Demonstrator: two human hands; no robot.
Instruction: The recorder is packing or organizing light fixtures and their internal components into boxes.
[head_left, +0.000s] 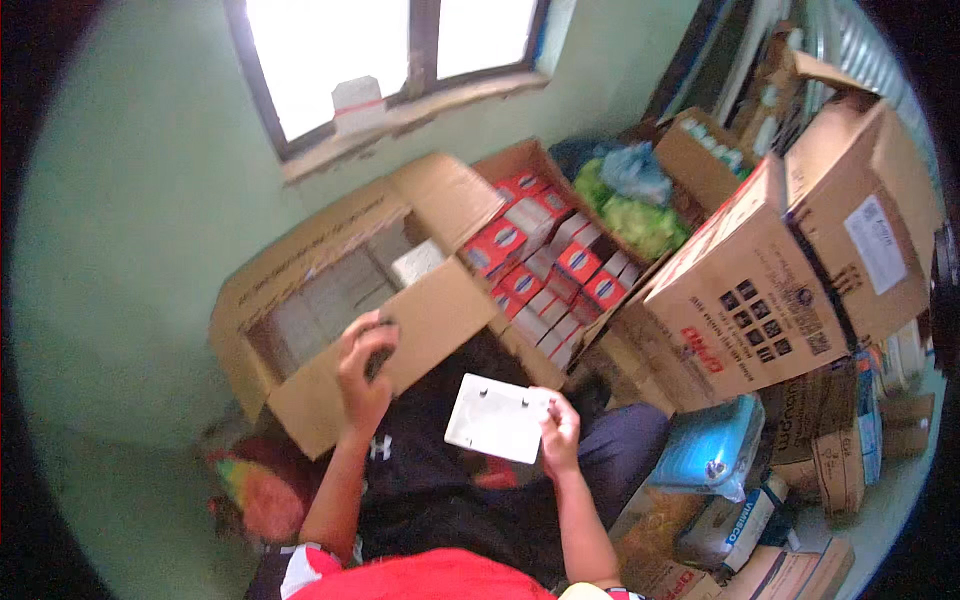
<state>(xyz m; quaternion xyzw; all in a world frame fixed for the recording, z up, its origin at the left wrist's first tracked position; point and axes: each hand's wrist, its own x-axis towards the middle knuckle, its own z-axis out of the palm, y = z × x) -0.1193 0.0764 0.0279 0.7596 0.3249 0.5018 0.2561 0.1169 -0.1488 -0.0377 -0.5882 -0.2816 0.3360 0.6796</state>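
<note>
My right hand (560,432) grips a thin white rectangular plastic panel (494,420) by its right edge, above my lap. Small dark spots, perhaps holes or clips, show on the panel's face. Raised beside the near flap of an open cardboard box (420,318), my left hand (364,365) has its fingers curled. A small dark thing seems to sit between thumb and fingers, too blurred to name. Grey-white flat pieces (345,300) fill the open box. One white piece (417,262) rests at its right end.
Right of the open box stands a carton of small red-and-white boxes (545,260). A large tilted cardboard box (760,300) leans behind my right side, with a blue plastic-wrapped pack (708,445) below it. Green and blue bags (640,200) lie farther back. A window (390,60) is above.
</note>
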